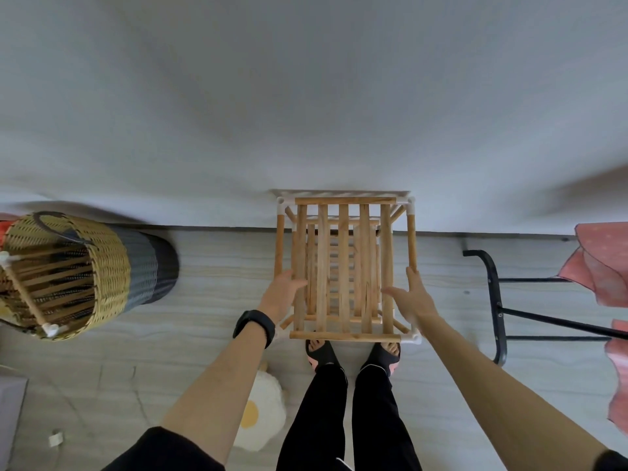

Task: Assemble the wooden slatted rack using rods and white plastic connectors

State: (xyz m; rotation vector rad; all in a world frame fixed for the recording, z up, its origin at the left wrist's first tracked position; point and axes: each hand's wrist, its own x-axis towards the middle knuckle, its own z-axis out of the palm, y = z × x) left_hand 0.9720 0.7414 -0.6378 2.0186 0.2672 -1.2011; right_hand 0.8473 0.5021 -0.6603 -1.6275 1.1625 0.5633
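The wooden slatted rack (344,253) stands upright on the floor against a grey wall, seen from above, with several tiers of slats and white plastic connectors (410,202) at its corners. My left hand (282,294) rests on the left side of the top tier, fingers over the outer slat near the left rod. My right hand (409,295) is on the right side, thumb on the outer slat and fingers touching the right rod. I cannot tell how firmly either hand grips the rack. A black band sits on my left wrist.
A tall woven basket (112,263) at the left holds another slatted panel (30,290) with white connectors. A black metal stool frame (498,300) and pink cloth (601,263) are at the right. An egg-shaped cushion (261,416) lies by my feet.
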